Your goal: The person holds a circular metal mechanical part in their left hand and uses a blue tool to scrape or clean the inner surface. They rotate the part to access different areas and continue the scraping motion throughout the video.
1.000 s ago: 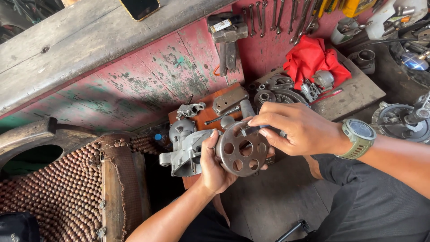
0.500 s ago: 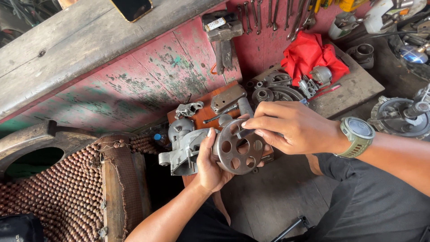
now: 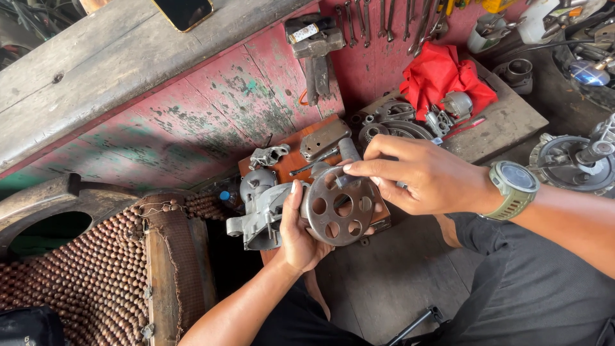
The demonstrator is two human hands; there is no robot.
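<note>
At frame centre, my left hand point(image 3: 300, 234) clamps around the grey metal housing point(image 3: 262, 214) and its round perforated disc point(image 3: 338, 214). My right hand point(image 3: 419, 176) pinches fingertips together on the disc's top edge, below the red cloth point(image 3: 442, 77).

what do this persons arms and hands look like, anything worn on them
Both hands are bare, no gloves, and both forearms are uncovered, with no sleeves in view. The right hand has an olive-green watch with a round dark face on its wrist. The left hand wears nothing.
</note>
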